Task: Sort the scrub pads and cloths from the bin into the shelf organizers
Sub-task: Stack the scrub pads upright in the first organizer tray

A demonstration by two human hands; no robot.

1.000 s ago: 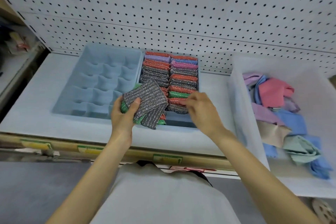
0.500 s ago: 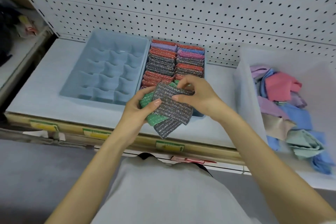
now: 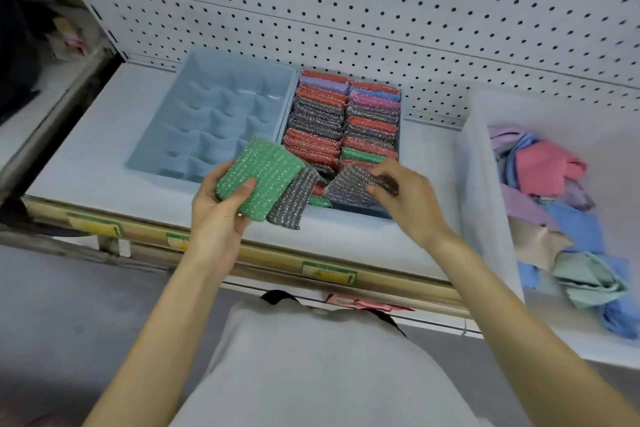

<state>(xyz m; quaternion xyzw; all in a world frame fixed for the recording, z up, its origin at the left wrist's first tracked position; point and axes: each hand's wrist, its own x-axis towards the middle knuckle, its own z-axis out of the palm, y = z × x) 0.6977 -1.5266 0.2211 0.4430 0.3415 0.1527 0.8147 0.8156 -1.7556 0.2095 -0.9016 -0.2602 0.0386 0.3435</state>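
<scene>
**Both grips on scrub pads at the organizer's near end**

Left hand (image 3: 221, 215) has its grip clamped on a green scrub pad (image 3: 260, 177), thumb on top, with a grey pad (image 3: 293, 200) fanned out beneath it; how many pads sit in that stack cannot be told. Right hand (image 3: 408, 199) pinches a second grey pad (image 3: 349, 185) over the near end of the filled organizer (image 3: 367, 210), its fingertips hiding the pad's 3 o'clock edge. At 9 o'clock of that organizer stands an unfilled divided tray (image 3: 221, 114). At 3 o'clock, the white bin (image 3: 479, 191) holds crumpled cloths (image 3: 550, 166), blurred and partly cut off by the frame edge.
</scene>
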